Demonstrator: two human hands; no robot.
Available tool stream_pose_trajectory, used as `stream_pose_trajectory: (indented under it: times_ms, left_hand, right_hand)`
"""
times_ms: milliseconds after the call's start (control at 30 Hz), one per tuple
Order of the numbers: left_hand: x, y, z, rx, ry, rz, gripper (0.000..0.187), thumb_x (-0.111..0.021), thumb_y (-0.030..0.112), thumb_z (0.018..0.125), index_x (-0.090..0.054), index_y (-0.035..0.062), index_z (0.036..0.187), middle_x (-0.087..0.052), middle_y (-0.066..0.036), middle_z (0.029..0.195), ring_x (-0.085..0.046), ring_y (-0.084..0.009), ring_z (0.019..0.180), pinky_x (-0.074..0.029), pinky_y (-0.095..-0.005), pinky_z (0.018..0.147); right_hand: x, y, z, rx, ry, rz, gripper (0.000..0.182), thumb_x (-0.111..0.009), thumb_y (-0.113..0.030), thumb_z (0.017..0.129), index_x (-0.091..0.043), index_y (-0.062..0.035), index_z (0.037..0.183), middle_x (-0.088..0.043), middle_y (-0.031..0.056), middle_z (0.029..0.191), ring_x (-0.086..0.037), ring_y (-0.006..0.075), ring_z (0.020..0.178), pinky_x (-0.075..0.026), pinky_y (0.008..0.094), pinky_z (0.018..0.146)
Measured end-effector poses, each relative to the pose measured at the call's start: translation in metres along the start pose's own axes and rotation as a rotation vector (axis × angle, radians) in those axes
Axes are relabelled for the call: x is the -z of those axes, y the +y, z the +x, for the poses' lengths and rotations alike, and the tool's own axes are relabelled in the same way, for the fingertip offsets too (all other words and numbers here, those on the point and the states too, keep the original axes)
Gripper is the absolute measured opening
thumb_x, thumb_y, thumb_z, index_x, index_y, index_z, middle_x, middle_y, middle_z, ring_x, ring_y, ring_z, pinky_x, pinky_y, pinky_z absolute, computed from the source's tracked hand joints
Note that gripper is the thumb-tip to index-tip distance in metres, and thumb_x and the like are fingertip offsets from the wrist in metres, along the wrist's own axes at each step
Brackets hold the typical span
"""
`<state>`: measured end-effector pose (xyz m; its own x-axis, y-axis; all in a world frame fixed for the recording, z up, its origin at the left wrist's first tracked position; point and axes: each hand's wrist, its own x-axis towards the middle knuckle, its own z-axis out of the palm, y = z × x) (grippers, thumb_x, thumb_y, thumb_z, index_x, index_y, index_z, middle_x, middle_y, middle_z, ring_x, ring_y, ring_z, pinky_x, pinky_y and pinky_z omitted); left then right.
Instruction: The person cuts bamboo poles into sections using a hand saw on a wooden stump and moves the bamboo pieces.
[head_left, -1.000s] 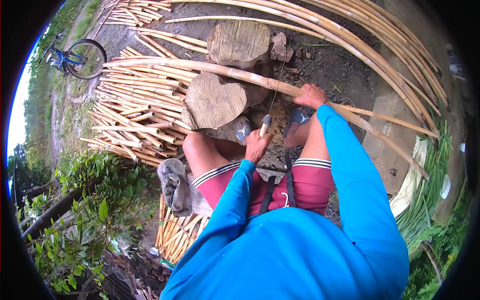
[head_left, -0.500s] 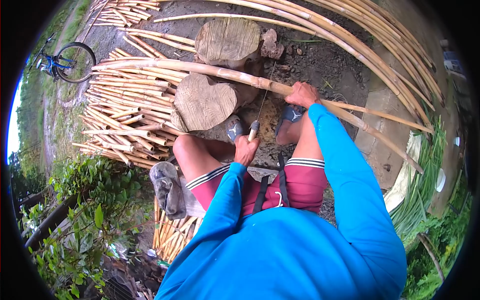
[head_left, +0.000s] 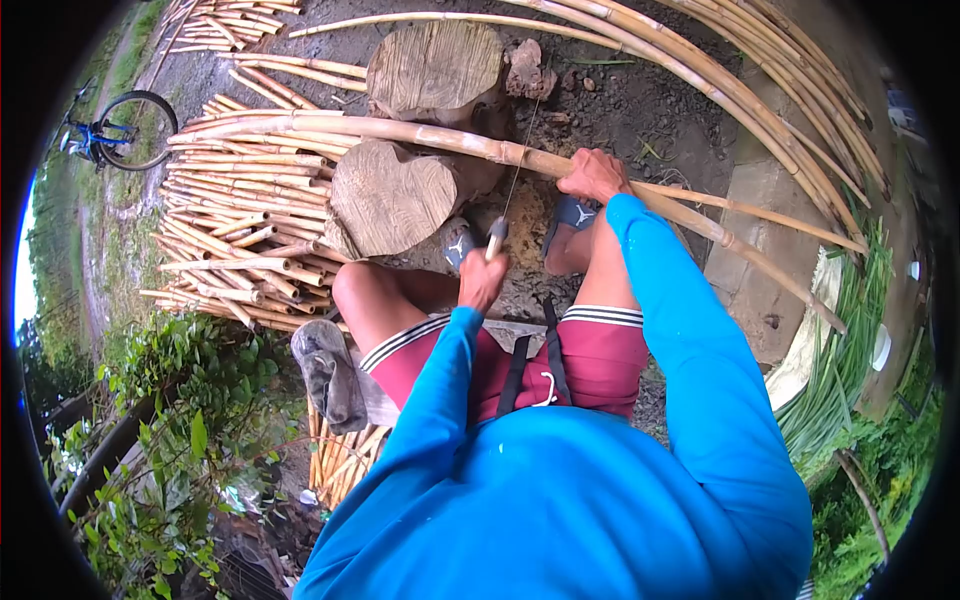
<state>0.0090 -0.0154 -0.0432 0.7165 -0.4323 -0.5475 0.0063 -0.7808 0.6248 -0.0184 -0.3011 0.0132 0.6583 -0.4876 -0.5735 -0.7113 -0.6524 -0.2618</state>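
The left hand [head_left: 482, 283] is closed in a fist round the pale wooden handle of a thin-bladed hand saw [head_left: 508, 190], and the right hand [head_left: 594, 175] is clamped, fingers wrapped over the top, on a long pale yellow bamboo pole [head_left: 440, 137]. The pole lies nearly level across the view, its long axis running from the upper left, above the stack of cut canes, down towards the right, where it passes beyond the right hand and ends low near the stone slab [head_left: 757, 250]. Its middle rests on top of a heart-shaped grey-brown log stump [head_left: 392, 197], touching it. The saw stands almost square to the pole: the handle points down towards the person's lap and the slim blade rises away from the hand, leaning slightly to the right, to meet the pole just left of the right hand. Whether the teeth have bitten into the cane is too fine to tell. A second round log stump [head_left: 435, 65] sits just behind the first. To the left lies a stack of short split bamboo lengths [head_left: 235, 215], all lying roughly parallel with the pole. More long curved bamboo canes [head_left: 760, 70] sweep across the top right. Both feet in dark slide sandals [head_left: 573, 213] rest on the dirt under the pole, and a blue bicycle [head_left: 115, 130] stands at far left.
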Motion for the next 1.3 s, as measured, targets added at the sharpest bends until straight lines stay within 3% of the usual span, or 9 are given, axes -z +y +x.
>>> stream_pose_trajectory:
  times_ms: [300,500,700,900,1000,1100,1133,1233,1300]
  left_hand:
    - [0.031,0.017,-0.054,0.061,-0.010,-0.182,0.039,-0.060,0.033,0.078,-0.070,-0.0026,0.091,-0.067,-0.030,0.085,-0.068,-0.0388,0.090,-0.050,-0.0434,0.083]
    - [0.014,0.071,0.053,0.167,-0.123,-0.105,0.046,-0.058,0.039,0.080,-0.065,-0.0065,0.088,-0.067,-0.029,0.082,-0.068,-0.0409,0.082,-0.051,-0.0465,0.074]
    - [0.051,0.014,-0.063,-0.001,-0.051,-0.087,0.048,-0.063,0.040,0.081,-0.069,-0.0055,0.095,-0.068,-0.027,0.080,-0.070,-0.0333,0.087,-0.051,-0.0406,0.077]
    - [0.025,0.084,0.030,0.069,-0.032,-0.047,0.054,-0.058,0.042,0.076,-0.065,-0.0099,0.089,-0.065,-0.031,0.078,-0.069,-0.0391,0.081,-0.050,-0.0488,0.071]
    - [0.017,0.009,0.014,-0.228,-0.069,0.142,0.044,-0.058,0.037,0.078,-0.070,-0.0012,0.096,-0.067,-0.029,0.081,-0.070,-0.0375,0.085,-0.053,-0.0429,0.079]
    - [0.030,-0.040,-0.014,0.059,-0.023,-0.027,0.037,-0.063,0.033,0.074,-0.071,0.0050,0.096,-0.067,-0.024,0.084,-0.067,-0.0419,0.080,-0.055,-0.0456,0.073]
    - [0.023,-0.014,-0.009,-0.231,-0.058,0.264,0.041,-0.060,0.034,0.076,-0.070,-0.0004,0.095,-0.066,-0.027,0.081,-0.068,-0.0402,0.079,-0.054,-0.0432,0.076]
    - [0.012,0.084,0.058,0.129,-0.092,-0.107,0.052,-0.057,0.040,0.078,-0.063,-0.0104,0.089,-0.063,-0.032,0.076,-0.067,-0.0425,0.078,-0.051,-0.0469,0.072]
    - [0.023,0.076,0.033,-0.024,-0.035,-0.004,0.050,-0.056,0.039,0.079,-0.065,-0.0086,0.091,-0.064,-0.031,0.077,-0.068,-0.0411,0.080,-0.051,-0.0461,0.073]
  right_hand:
    - [0.000,0.000,0.003,-0.006,0.040,0.000,0.047,-0.065,-0.033,0.066,-0.073,-0.0061,0.103,-0.069,0.0225,0.108,-0.066,0.0403,0.103,-0.052,0.0448,0.092]
    - [-0.008,0.000,-0.001,0.013,0.057,-0.011,0.045,-0.066,-0.033,0.067,-0.073,-0.0075,0.103,-0.069,0.0225,0.109,-0.066,0.0396,0.104,-0.052,0.0445,0.093]
    - [-0.003,0.004,0.004,0.068,0.108,0.041,0.045,-0.067,-0.033,0.065,-0.072,-0.0022,0.098,-0.069,0.0262,0.100,-0.066,0.0437,0.098,-0.053,0.0475,0.089]
    - [0.001,0.004,0.005,0.027,-0.015,0.035,0.046,-0.065,-0.032,0.066,-0.072,-0.0033,0.101,-0.068,0.0258,0.108,-0.065,0.0410,0.104,-0.051,0.0455,0.094]
    - [0.005,0.005,0.000,0.033,-0.041,0.026,0.045,-0.065,-0.032,0.066,-0.073,-0.0032,0.100,-0.068,0.0259,0.108,-0.065,0.0411,0.104,-0.051,0.0460,0.094]
    - [-0.005,0.010,0.013,0.085,0.129,0.007,0.045,-0.067,-0.035,0.068,-0.072,-0.0017,0.098,-0.069,0.0263,0.098,-0.067,0.0427,0.095,-0.053,0.0483,0.087]
    - [-0.006,0.010,0.008,0.073,0.074,0.013,0.045,-0.067,-0.034,0.067,-0.072,-0.0019,0.098,-0.069,0.0264,0.099,-0.067,0.0427,0.096,-0.053,0.0481,0.087]
    - [-0.007,0.006,0.003,0.052,0.078,0.036,0.045,-0.067,-0.033,0.067,-0.072,-0.0021,0.098,-0.069,0.0265,0.100,-0.067,0.0430,0.096,-0.053,0.0477,0.087]
    - [0.003,0.006,0.003,0.056,-0.003,0.050,0.045,-0.067,-0.033,0.066,-0.072,-0.0015,0.097,-0.069,0.0270,0.099,-0.067,0.0435,0.096,-0.053,0.0482,0.087]
